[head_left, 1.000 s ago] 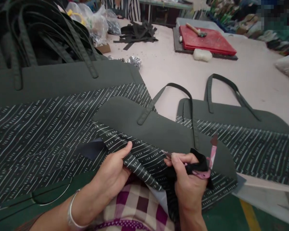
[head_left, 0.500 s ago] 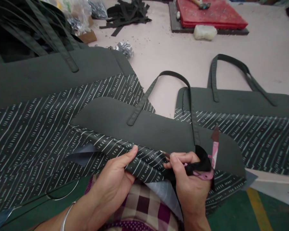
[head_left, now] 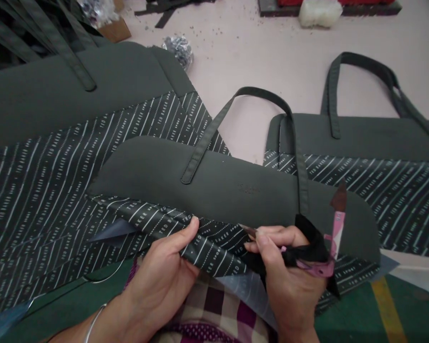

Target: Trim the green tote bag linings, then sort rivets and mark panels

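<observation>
A bag panel with a plain dark-grey band [head_left: 218, 174], a strap handle [head_left: 248, 90] and black striped printed fabric [head_left: 157, 216] lies across my lap. My left hand [head_left: 168, 262] grips the printed fabric, thumb on top and fingers underneath. My right hand [head_left: 291, 271] holds pink-handled scissors [head_left: 338, 233] partly wrapped in black cloth. One blade [head_left: 248, 230] points left between thumb and fingers, its tip at the seam below the grey band. The other blade stands upward, spread well away from it. The right palm's grip is partly hidden.
Another printed bag panel [head_left: 64, 147] lies at left, with several loose straps [head_left: 39, 28] behind it. A further bag panel with a handle [head_left: 364, 136] lies right. Crumpled silver foil [head_left: 178, 50], a cardboard box [head_left: 116, 31] and a whitish block [head_left: 320, 13] sit on the pale table [head_left: 229, 57].
The camera view has tilted down and drawn closer, so the red board mostly leaves the top. My right hand and the scissors appear slightly farther right; both hands keep their grips.
</observation>
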A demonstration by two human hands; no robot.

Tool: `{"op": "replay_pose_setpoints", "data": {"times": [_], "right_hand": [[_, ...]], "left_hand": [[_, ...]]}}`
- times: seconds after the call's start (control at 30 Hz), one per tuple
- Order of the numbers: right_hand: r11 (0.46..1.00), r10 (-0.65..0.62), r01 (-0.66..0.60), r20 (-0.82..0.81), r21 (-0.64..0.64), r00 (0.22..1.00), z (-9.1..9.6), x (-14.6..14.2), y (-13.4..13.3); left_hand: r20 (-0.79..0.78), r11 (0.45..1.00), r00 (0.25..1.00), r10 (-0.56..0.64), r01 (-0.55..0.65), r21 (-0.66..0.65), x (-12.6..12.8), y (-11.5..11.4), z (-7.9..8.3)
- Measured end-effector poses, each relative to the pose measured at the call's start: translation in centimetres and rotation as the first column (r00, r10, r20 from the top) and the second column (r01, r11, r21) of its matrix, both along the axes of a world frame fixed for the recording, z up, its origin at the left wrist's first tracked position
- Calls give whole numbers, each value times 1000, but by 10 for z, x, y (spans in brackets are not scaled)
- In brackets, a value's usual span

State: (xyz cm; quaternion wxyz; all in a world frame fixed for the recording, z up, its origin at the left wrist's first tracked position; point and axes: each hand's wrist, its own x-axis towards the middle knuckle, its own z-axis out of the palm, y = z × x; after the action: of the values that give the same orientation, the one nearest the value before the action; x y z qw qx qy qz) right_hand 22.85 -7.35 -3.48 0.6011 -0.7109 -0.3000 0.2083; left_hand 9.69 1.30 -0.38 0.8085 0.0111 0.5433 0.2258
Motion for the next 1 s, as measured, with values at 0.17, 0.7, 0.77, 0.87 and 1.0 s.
{"op": "replay_pose_setpoints", "data": {"times": [0.17, 0.7, 0.77, 0.87, 1.0], "right_hand": [[1000, 11, -11, 47, -9, 999, 0, 0, 1], [1000, 11, -11, 144, -4, 989, -1, -7, 6], [999, -16, 15, 35, 44, 999, -3, -6, 2], [990, -29, 50, -157, 130, 987, -5, -2, -3], [991, -19, 46, -205, 127, 979, -3, 0, -5]], "left_hand": [[93, 1000, 996, 10, -10, 1, -2, -1, -3], [11, 1000, 1000, 5, -5, 5, -2, -5, -1], [25, 1000, 1000, 9, -8, -4, -1, -5, 1], [70, 1000, 998, 4, -4, -11, 0, -4, 2], [81, 1000, 997, 16, -17, 8, 2, -3, 0]]}}
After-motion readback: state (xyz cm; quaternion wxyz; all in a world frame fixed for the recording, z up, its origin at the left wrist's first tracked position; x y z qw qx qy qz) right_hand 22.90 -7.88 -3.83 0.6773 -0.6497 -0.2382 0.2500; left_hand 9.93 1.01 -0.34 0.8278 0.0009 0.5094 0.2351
